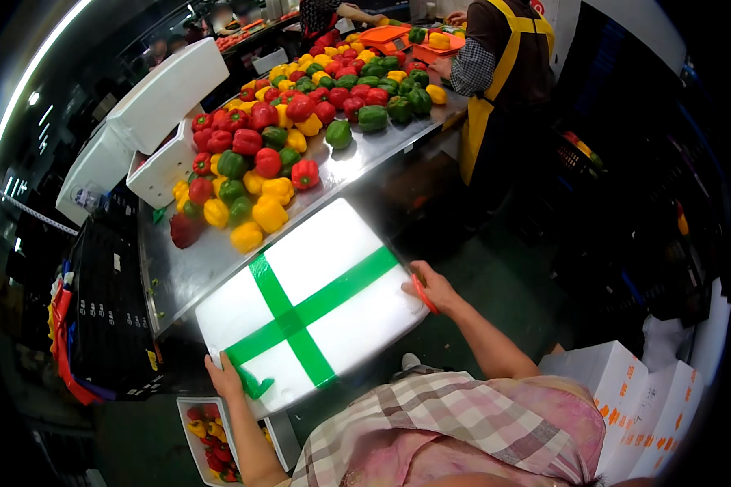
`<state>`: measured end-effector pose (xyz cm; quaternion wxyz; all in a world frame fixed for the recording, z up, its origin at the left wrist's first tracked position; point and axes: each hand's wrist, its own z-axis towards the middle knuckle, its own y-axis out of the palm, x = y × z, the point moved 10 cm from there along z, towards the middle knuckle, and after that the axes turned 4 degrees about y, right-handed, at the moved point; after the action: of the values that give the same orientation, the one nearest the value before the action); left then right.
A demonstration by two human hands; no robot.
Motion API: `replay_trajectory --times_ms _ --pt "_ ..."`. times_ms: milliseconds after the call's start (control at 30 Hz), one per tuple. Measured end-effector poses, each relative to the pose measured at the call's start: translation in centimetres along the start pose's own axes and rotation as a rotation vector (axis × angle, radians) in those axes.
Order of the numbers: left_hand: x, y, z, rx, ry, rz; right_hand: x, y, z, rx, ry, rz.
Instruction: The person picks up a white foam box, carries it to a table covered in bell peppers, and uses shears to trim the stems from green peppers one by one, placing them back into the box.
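Observation:
A white polystyrene foam box (pixel 341 243) is in front of me, with green adhesive tape (pixel 289 322) crossing its top. My left hand (pixel 226 376) grips its near left end, beside a loose, curled tail of tape. At the right end my right hand (pixel 435 289) holds the box and also has orange-handled scissors (pixel 424 294) hooked in the fingers. The blades are hidden. The far long side of the box lies along the front edge of the metal table (pixel 365 155), where red, yellow and green bell peppers (pixel 247 143) are heaped; whether it touches the edge I cannot tell.
Black plastic crates (pixel 106 310) stand at the left, by white foam boxes (pixel 164 97). On the floor is an open foam box of peppers (pixel 212 438). White printed cartons (pixel 609 389) stand at right. Beyond the table's right side a person in a yellow-strapped apron (pixel 493 79) works near orange scales (pixel 385 38).

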<state>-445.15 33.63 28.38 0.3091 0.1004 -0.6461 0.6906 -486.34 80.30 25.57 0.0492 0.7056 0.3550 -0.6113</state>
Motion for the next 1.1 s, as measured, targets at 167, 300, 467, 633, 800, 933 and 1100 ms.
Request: replay_trajectory --times_ms 167,300,467,633,800,933,1100 --pt "-2.4 -0.3 0.9 0.111 -0.049 -0.355 -0.7 -0.3 -0.2 -0.076 0.06 0.006" --pt "-5.5 1.1 1.3 0.115 -0.252 -0.711 -0.2 -0.5 0.0 -0.099 0.076 0.006" --pt "-10.5 4.3 2.8 -0.218 -0.364 -0.694 0.7 0.2 0.5 -0.1 0.068 0.064" --pt "-8.3 4.4 1.7 -0.336 -0.407 -0.432 0.3 -0.1 0.4 -0.096 0.098 0.042" --pt "-8.1 4.1 1.4 -0.328 -0.402 -0.376 1.2 0.6 0.3 -0.131 0.165 0.047" --pt "-7.1 3.4 1.0 -0.265 -0.42 -0.317 1.9 0.6 0.6 -0.124 0.162 0.071" --pt "-5.3 2.4 0.4 -0.251 -0.378 -0.308 1.2 0.8 0.2 -0.134 0.145 0.1"
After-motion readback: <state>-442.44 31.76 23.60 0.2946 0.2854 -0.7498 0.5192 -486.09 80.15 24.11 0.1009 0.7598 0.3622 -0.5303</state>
